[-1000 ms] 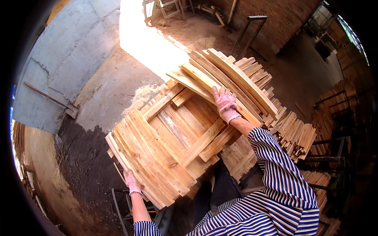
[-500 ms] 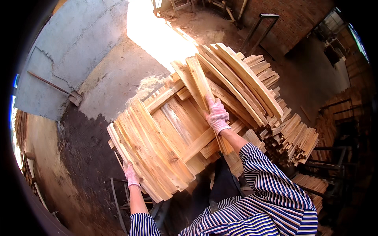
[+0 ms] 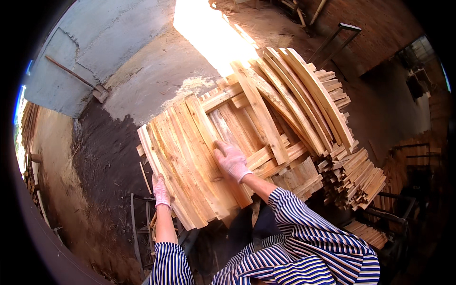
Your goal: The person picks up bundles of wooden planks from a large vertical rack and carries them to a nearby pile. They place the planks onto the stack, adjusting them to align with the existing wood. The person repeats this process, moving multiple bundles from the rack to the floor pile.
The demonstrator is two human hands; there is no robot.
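Observation:
Wooden planks [image 3: 183, 142] lie side by side in a row on top of a layered wood stack. My left hand [image 3: 161, 191], in a pink-white glove, rests with fingers stretched along the outer edge of the leftmost plank. My right hand [image 3: 232, 160], gloved alike, lies with fingers apart against the right edge of the row. To its right, a loose plank [image 3: 260, 114] lies slantwise over the crosspieces and the gap, touched by neither hand. Beyond it, several longer planks [image 3: 304, 97] are bunched at the right side of the stack.
More short wood pieces [image 3: 354, 178] are piled at the right, near a dark metal frame [image 3: 403, 209]. A shovel [image 3: 99, 92] leans on the grey wall at the far left. Bright sunlight [image 3: 213, 33] falls on the floor behind the stack.
My right hand has let go of the loose plank, which now lies across the gap, and has moved left to the row's edge. My left hand stays at the outer edge.

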